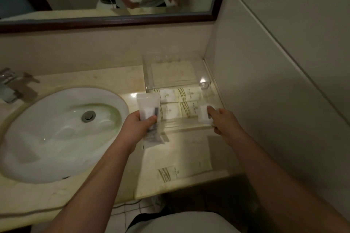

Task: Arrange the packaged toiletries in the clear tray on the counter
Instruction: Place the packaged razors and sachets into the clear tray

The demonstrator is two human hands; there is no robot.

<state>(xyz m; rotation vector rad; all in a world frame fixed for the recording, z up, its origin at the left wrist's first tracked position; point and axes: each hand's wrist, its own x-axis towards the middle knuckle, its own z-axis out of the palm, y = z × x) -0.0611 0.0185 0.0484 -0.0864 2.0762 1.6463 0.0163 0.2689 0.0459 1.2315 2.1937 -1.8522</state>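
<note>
**Both hands holding packets above the clear tray**

The left hand grips a frosted pouch at the tray's near-left corner. The right hand pinches a small white packet at its near-right side. 4 cream boxes lie in the tray's near half; 1 flat sachet lies nearer than the tray, on the counter.

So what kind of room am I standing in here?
Most likely a hotel bathroom: an oval white ceramic basin set in a cream marble counter, a dark-framed wall mirror, and small branded cream toiletry boxes by a clear plastic tray.
</note>
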